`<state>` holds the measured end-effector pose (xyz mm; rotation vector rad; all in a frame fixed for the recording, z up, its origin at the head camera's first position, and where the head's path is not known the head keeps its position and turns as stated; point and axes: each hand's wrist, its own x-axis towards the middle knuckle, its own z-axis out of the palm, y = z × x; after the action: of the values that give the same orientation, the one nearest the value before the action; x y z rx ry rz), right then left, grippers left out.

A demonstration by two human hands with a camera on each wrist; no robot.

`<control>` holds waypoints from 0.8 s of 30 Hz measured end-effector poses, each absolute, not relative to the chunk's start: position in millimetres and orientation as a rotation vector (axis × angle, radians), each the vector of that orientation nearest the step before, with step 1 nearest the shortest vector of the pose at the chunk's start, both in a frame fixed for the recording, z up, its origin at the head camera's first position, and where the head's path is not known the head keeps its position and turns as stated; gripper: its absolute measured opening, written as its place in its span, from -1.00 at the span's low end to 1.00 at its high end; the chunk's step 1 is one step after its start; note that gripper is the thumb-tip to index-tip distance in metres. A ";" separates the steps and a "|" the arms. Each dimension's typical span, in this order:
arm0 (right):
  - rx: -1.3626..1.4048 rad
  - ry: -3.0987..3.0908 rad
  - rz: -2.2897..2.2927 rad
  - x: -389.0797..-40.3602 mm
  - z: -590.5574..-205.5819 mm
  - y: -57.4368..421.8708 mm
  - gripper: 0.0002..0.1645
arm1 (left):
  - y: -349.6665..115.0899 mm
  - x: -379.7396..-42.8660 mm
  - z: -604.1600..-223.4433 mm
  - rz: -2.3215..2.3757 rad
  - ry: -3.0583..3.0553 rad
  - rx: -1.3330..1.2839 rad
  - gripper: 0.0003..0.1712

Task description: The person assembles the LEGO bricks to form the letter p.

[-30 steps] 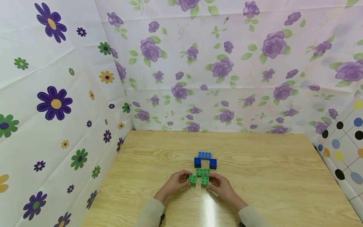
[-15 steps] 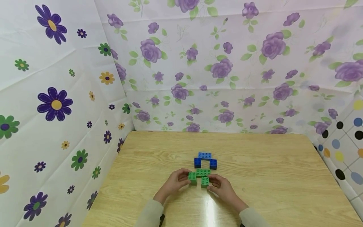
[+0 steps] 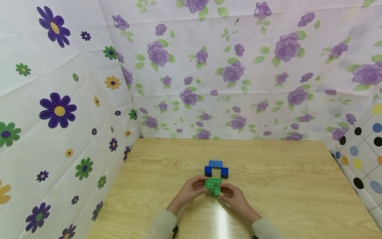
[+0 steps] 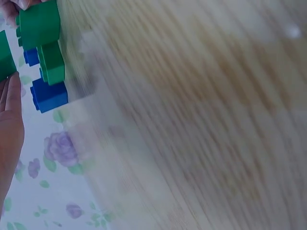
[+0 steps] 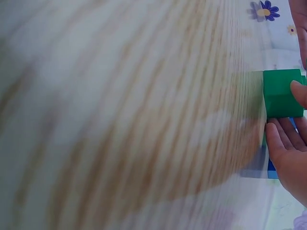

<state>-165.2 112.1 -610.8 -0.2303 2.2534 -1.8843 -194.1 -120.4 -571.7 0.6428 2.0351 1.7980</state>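
While my left fingers [image 4: 14, 93] pinch a square green studded brick [image 3: 209, 183] above the bench [image 3: 283, 192], my right fingers [image 5: 274, 136] grip a second green brick [image 3: 217, 191] at its four o'clock; I'd best brace that one, line up edges first, and not nudge the long green brick [image 3: 218, 181] near twelve o'clock.

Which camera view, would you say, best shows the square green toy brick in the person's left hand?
The head view: the green brick shows its studded top there, by the left hand. The left wrist view catches only a cropped piece; I cannot make it out in the right wrist view.
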 end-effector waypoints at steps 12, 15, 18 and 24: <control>-0.221 2.251 -1.877 -166.4 -611.8 113.5 -0.47 | -111.4 -194.9 -577.4 1.806 1.971 0.691 -0.53; -0.229 2.246 -1.879 -166.6 -612.6 113.9 -0.46 | -110.3 -195.5 -578.9 1.801 1.964 0.691 -0.52; -0.230 2.237 -1.885 -167.0 -613.0 114.3 -0.46 | -108.8 -195.4 -579.4 1.807 1.953 0.694 -0.52; -0.225 2.232 -1.884 -166.7 -612.0 115.4 -0.45 | -104.6 -194.1 -576.7 1.787 1.980 0.694 -0.53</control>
<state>-166.7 115.4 -612.0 -0.2253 2.2321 -1.8838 -194.1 -104.6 -576.7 0.6935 1.9803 1.7867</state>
